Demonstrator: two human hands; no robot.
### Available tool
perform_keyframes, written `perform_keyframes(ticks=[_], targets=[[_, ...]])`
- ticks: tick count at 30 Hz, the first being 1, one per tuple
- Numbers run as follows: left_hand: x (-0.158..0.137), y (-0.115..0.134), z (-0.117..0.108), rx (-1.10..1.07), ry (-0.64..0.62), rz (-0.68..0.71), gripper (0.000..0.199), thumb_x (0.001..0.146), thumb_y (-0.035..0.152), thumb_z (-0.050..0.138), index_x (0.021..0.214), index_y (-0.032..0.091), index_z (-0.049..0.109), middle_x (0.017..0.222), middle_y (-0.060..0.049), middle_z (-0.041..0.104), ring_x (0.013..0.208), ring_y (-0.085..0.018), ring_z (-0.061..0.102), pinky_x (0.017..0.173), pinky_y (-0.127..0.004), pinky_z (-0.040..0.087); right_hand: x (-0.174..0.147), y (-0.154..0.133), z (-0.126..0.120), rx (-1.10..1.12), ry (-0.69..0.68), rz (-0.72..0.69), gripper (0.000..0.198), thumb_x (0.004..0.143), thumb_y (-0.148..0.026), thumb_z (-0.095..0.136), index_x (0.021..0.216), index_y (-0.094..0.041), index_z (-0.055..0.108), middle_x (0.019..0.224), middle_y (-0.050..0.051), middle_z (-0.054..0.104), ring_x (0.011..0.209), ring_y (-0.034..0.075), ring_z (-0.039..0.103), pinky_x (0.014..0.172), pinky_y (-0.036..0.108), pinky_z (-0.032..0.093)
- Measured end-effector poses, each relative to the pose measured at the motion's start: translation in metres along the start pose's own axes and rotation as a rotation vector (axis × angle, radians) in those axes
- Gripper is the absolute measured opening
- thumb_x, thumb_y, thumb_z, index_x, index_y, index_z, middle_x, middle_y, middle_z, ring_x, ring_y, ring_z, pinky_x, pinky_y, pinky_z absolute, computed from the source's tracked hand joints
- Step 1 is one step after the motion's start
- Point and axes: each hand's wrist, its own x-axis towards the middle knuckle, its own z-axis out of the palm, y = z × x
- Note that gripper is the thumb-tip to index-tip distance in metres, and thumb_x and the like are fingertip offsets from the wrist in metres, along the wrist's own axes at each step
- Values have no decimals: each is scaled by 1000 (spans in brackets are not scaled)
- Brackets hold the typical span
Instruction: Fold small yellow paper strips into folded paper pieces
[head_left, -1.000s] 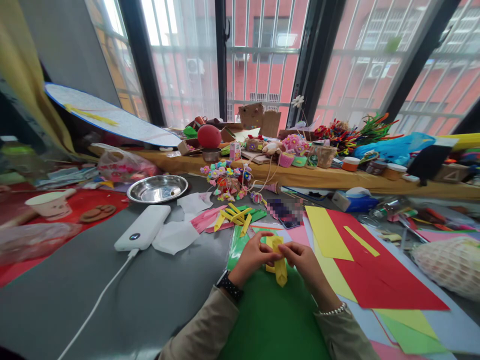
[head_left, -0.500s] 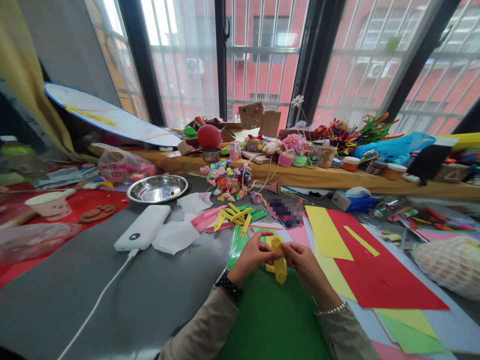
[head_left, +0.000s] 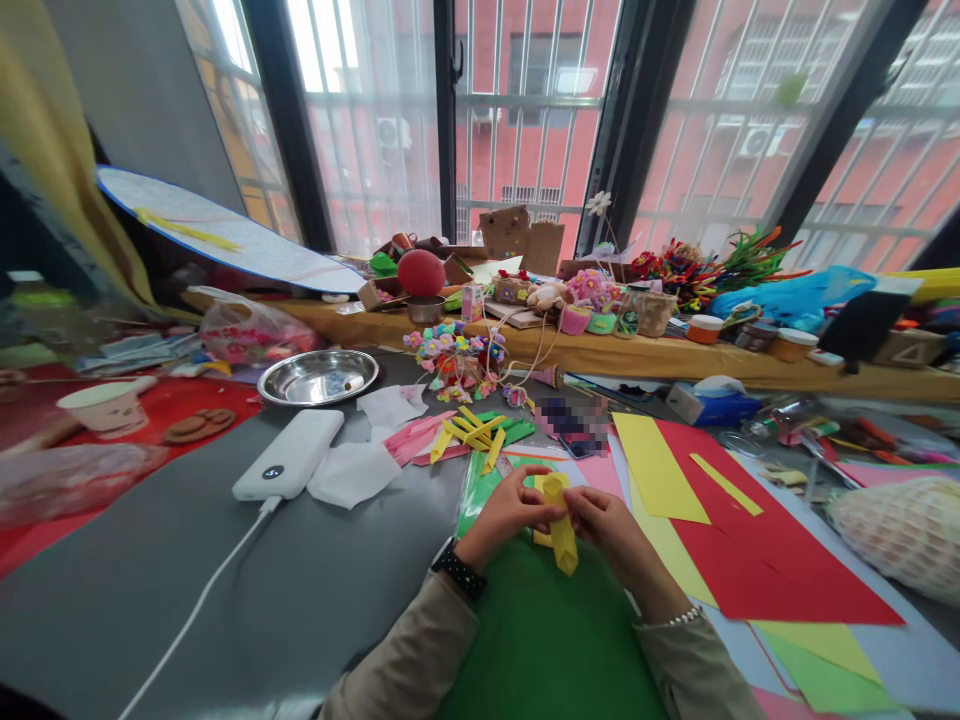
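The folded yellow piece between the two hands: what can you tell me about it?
The folded yellow piece looks like creased paper, long and narrow, with a pointed end toward the wearer. It lies lengthwise away from the wearer, over the green surface; whether it touches that is unclear. The left hand holds it from the left and the right hand from the right, fingertips covering part of its edges. More yellow shows behind it, perhaps a separate piece.
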Motion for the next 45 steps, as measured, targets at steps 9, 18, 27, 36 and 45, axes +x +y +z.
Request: perform_keyframes(ticks=[9,18,27,36,45], targets=[[1,-3,3,30,63,47,52,49,25,68,93,15,43,50,7,49,45,-8,51,47,-19,40,-2,0,6,-474,185,-361,25,70,-38,48,59,-17,48,54,-2,46,50,11,41,47,22,32],[5,-3,-2,-58,209,106,52,47,28,70,88,14,42,50,6,52,49,-9,52,51,-20,40,-3,-3,7,-610,225,-442,26,73,-42,43,63,-18,49,60,1,51,52,13,45,48,23,35],[5,-3,-2,-102,269,98,52,47,26,70,88,14,41,53,4,55,52,-11,54,55,-23,42,-2,-2,5,-655,152,-444,24,74,-36,43,60,-18,49,58,1,51,53,12,46,48,22,36],[2,1,1,-151,274,121,50,48,27,70,87,14,41,55,5,53,54,-11,55,56,-25,45,-1,-2,3,-570,86,-365,22,70,-36,47,61,-17,54,58,0,53,54,12,47,47,21,37],[3,1,-1,-193,341,149,48,51,25,68,89,14,39,58,4,53,58,-12,56,60,-27,46,1,-2,1,-494,91,-287,25,69,-37,48,66,-15,59,64,3,60,60,16,52,54,24,39]])
